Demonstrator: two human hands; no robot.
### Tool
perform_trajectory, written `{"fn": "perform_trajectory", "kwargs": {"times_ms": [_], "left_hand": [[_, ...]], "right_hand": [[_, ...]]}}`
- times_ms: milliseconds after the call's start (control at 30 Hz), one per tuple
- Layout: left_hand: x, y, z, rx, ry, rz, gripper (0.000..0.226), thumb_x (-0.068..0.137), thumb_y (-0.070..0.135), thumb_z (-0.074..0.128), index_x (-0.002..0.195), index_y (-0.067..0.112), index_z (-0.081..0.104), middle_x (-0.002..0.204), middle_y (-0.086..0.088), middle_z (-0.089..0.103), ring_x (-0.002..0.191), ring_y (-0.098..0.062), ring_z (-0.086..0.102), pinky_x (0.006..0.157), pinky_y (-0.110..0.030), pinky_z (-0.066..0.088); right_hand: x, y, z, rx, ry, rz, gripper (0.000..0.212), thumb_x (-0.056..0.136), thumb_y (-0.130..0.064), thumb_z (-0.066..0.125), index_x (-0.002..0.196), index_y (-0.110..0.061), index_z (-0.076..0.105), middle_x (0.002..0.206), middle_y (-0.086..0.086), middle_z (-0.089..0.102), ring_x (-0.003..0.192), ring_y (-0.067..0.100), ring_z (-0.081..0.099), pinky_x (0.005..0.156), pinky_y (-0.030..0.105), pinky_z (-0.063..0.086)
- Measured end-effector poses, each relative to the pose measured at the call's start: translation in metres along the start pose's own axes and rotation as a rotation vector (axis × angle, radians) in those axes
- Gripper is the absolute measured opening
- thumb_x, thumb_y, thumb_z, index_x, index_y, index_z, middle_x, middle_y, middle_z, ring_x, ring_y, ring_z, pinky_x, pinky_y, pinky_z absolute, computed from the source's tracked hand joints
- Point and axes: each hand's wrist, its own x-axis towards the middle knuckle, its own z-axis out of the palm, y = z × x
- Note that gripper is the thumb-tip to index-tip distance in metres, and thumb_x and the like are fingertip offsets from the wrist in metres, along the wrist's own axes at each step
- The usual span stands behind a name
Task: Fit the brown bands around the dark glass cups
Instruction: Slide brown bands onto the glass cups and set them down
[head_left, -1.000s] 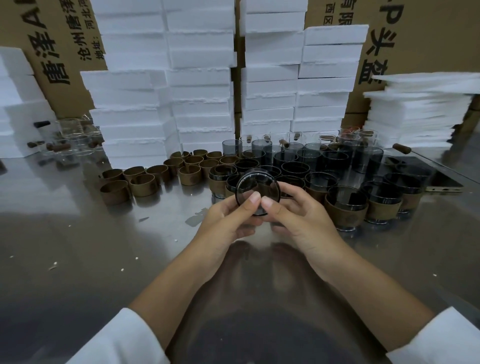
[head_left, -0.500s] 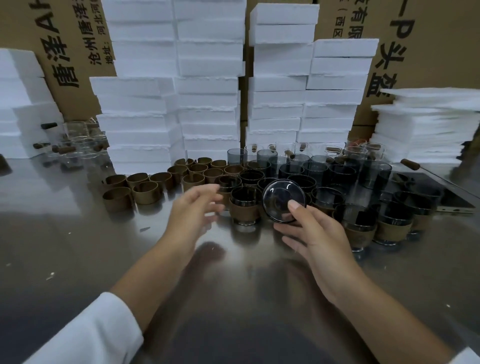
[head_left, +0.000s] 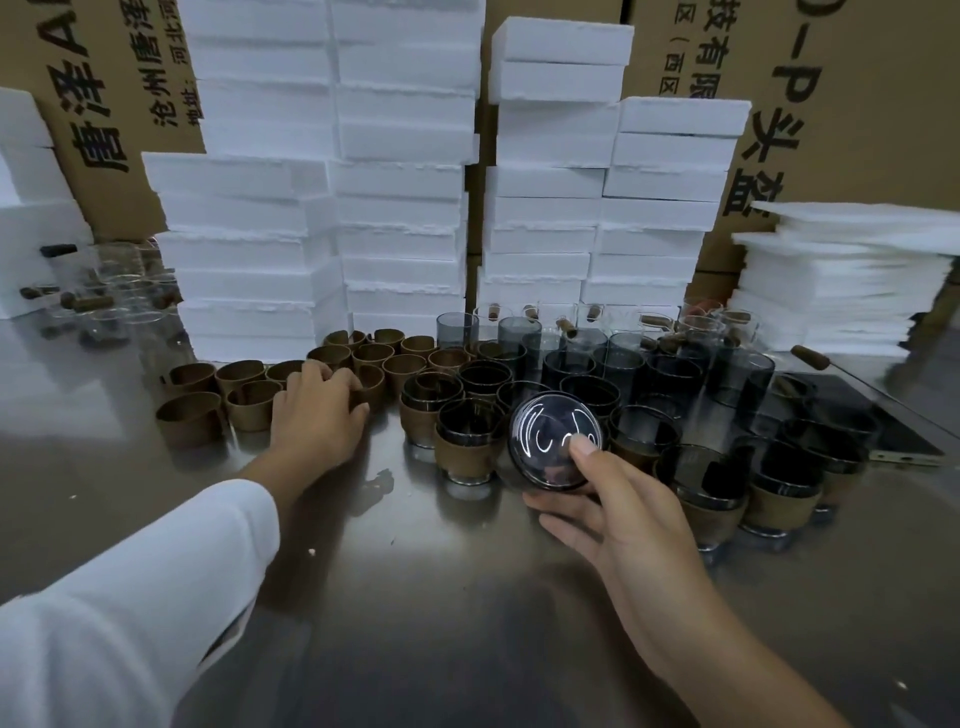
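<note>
Right now the right hand (head_left: 623, 525) grips a tilted dark glass cup (head_left: 553, 441), crowded by banded cups (head_left: 465, 447) on the table (head_left: 415, 597). Well apart, the left hand (head_left: 319, 415) lies curled over the loose brown bands (head_left: 192, 423); whether it grips one I cannot tell. Stacked white foam blocks (head_left: 400, 208) wall in the bare cups (head_left: 623, 364) behind.

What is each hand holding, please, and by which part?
The right hand holds a cup, thumb on its base, fingers under its wall. The left hand touches the bands; a grip cannot be told.
</note>
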Motion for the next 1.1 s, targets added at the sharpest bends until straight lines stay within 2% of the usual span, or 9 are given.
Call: {"fn": "perform_trajectory", "kwargs": {"times_ms": [167,300,400,500,567,767,900,1000,1100], "left_hand": [[-0.015,0.009,-0.012,-0.135,0.119,0.058,0.01,0.09,0.027,0.064,0.09,0.018,0.062,0.116,-0.008,0.05,0.115,-0.029,0.042,0.099,-0.04,0.027],[-0.044,0.036,-0.038,-0.483,0.221,0.111,0.029,0.088,0.023,0.065,0.066,0.022,0.046,0.095,-0.007,0.052,0.101,-0.028,0.051,0.086,-0.038,0.041],[-0.079,0.062,-0.057,-0.74,0.306,0.135,0.034,0.089,0.022,0.062,0.061,0.021,0.043,0.082,-0.006,0.058,0.09,-0.028,0.056,0.074,-0.032,0.039],[-0.113,0.089,-0.064,-1.069,0.264,0.077,0.032,0.089,0.019,0.063,0.063,0.021,0.046,0.087,-0.016,0.063,0.089,-0.034,0.059,0.083,-0.049,0.048],[-0.128,0.102,-0.065,-1.164,0.218,0.052,0.031,0.089,0.02,0.065,0.063,0.022,0.048,0.087,-0.016,0.066,0.083,-0.03,0.06,0.084,-0.049,0.049],[-0.146,0.114,-0.065,-1.141,0.126,0.153,0.01,0.088,0.026,0.065,0.084,0.017,0.067,0.095,-0.003,0.067,0.09,-0.014,0.06,0.086,-0.037,0.051],[-0.149,0.113,-0.069,-1.045,0.06,0.253,0.016,0.093,0.024,0.058,0.105,0.024,0.069,0.119,0.006,0.065,0.112,-0.003,0.057,0.093,-0.024,0.048],[-0.15,0.111,-0.067,-1.016,-0.004,0.294,0.034,0.088,0.019,0.065,0.122,0.028,0.063,0.138,0.007,0.054,0.125,0.006,0.047,0.102,-0.021,0.045],[-0.152,0.111,-0.064,-1.012,0.041,0.331,0.047,0.084,0.017,0.071,0.128,0.028,0.056,0.126,0.016,0.059,0.116,0.009,0.053,0.096,-0.02,0.049]], "right_hand": [[-0.001,0.001,0.0,-0.016,0.016,0.011,0.054,0.055,-0.053,0.064,0.093,-0.015,0.071,0.08,-0.008,0.074,0.08,0.014,0.072,0.076,0.025,0.054],[-0.001,0.004,0.003,-0.008,0.036,0.02,0.051,0.059,-0.049,0.067,0.097,-0.015,0.069,0.08,-0.008,0.074,0.078,0.013,0.07,0.076,0.027,0.056],[-0.002,0.004,0.006,-0.011,0.063,0.03,0.032,0.077,-0.039,0.067,0.097,-0.014,0.068,0.076,-0.01,0.074,0.072,0.01,0.067,0.066,0.023,0.057],[-0.004,0.005,0.01,-0.029,0.099,0.04,0.029,0.086,-0.033,0.064,0.105,-0.011,0.066,0.083,-0.006,0.074,0.076,0.012,0.066,0.066,0.024,0.056],[-0.006,0.005,0.013,-0.04,0.12,0.041,0.036,0.087,-0.033,0.065,0.115,-0.011,0.062,0.088,-0.005,0.072,0.078,0.01,0.067,0.069,0.027,0.056],[-0.006,0.006,0.014,-0.038,0.112,0.04,0.044,0.089,-0.034,0.064,0.124,-0.008,0.056,0.09,-0.005,0.067,0.082,0.007,0.064,0.075,0.029,0.054],[-0.004,0.004,0.014,0.033,0.112,0.061,0.046,0.092,-0.031,0.06,0.126,-0.001,0.053,0.087,-0.002,0.065,0.085,0.011,0.063,0.073,0.028,0.051],[-0.004,0.002,0.013,0.111,0.122,0.104,0.041,0.094,-0.027,0.059,0.125,-0.001,0.056,0.112,0.014,0.068,0.107,0.027,0.066,0.09,0.038,0.055],[-0.005,-0.001,0.013,0.198,0.099,0.124,0.034,0.096,-0.026,0.057,0.117,0.0,0.063,0.115,0.019,0.068,0.107,0.029,0.067,0.093,0.043,0.054]]}}
